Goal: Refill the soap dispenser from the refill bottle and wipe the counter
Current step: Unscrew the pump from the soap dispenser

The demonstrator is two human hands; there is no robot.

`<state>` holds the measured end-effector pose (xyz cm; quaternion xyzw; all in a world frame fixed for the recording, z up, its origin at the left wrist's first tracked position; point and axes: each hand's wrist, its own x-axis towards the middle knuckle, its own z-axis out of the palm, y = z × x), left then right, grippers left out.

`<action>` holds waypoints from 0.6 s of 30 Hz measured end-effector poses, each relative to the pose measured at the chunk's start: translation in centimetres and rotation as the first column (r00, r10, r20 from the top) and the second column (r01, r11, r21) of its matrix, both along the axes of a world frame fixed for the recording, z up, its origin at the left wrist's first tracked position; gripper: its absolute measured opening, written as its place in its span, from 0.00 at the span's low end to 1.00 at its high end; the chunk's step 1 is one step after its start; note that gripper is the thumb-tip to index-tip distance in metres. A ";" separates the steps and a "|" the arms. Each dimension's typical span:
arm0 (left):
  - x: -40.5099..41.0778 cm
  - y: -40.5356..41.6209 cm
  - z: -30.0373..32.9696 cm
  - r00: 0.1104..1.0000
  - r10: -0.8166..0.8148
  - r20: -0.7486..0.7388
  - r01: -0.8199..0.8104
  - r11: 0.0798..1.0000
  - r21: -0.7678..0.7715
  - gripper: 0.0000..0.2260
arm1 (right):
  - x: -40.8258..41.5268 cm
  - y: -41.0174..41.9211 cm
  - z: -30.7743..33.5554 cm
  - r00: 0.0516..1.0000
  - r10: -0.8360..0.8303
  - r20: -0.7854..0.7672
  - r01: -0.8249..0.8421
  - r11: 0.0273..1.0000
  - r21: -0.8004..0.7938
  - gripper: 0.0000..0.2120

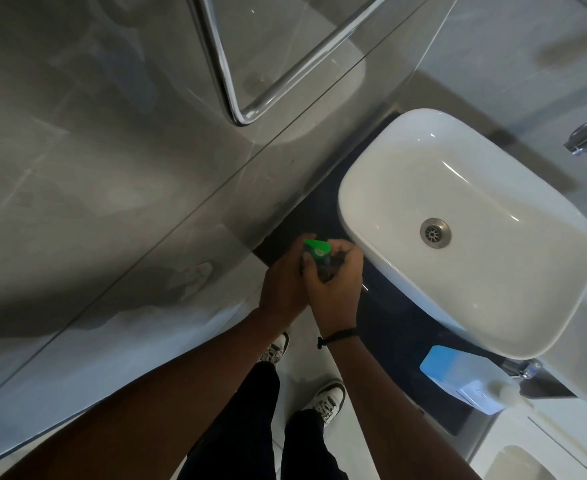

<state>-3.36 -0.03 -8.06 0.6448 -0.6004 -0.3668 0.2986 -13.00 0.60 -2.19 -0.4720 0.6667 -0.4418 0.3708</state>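
Both hands are wrapped round the soap dispenser [319, 259] with the green pump, just left of the sink [465, 230]. Left hand [283, 289] grip clenched on its body, right hand [337, 289] up by the pump. Blue refill bottle [465, 379] lies on the worktop [399, 327] below the sink.

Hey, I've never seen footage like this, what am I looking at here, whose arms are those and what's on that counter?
There is no machine. A person wears a camera on the head, so this single picture looks down past their own arms to the shoes on the floor.

Both hands meet around a small soap dispenser with a green pump top. The left hand wraps its body and the right hand closes near the top. It sits at the edge of a dark counter.

On the counter are a white basin and, nearer the person, a pale blue refill bottle lying beside the basin. A grey tiled wall fills the left.
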 end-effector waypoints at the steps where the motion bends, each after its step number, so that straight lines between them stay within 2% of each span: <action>1: 0.0 0.0 0.1 1.000 0.012 -0.019 -0.011 1.000 0.022 0.34 | 0.0 0.0 0.0 1.000 -0.021 -0.010 0.021 1.000 -0.010 0.18; 3: -0.1 -0.1 0.2 0.996 0.048 -0.080 -0.042 0.996 0.079 0.34 | -0.2 0.1 -0.1 0.999 -0.021 -0.043 0.019 0.998 -0.056 0.16; 6: -0.1 -0.2 0.1 0.999 0.028 -0.038 -0.025 0.997 0.067 0.29 | -0.6 0.4 0.0 0.999 0.000 -0.040 -0.004 0.993 -0.120 0.16; 11: -0.4 0.1 0.0 0.997 0.030 -0.074 -0.027 0.999 0.036 0.35 | -1.7 0.3 3.0 0.996 -0.034 0.085 0.053 0.971 -0.231 0.18; 14: -0.5 0.2 -0.8 0.998 0.041 -0.052 -0.041 0.999 -0.002 0.38 | -3.4 1.2 4.2 0.992 -0.084 0.093 0.109 0.946 -0.305 0.18; 18: -0.5 0.3 -1.2 0.997 0.049 -0.059 -0.048 0.999 0.021 0.39 | -5.8 2.2 5.1 0.978 -0.180 0.102 0.203 0.933 -0.298 0.18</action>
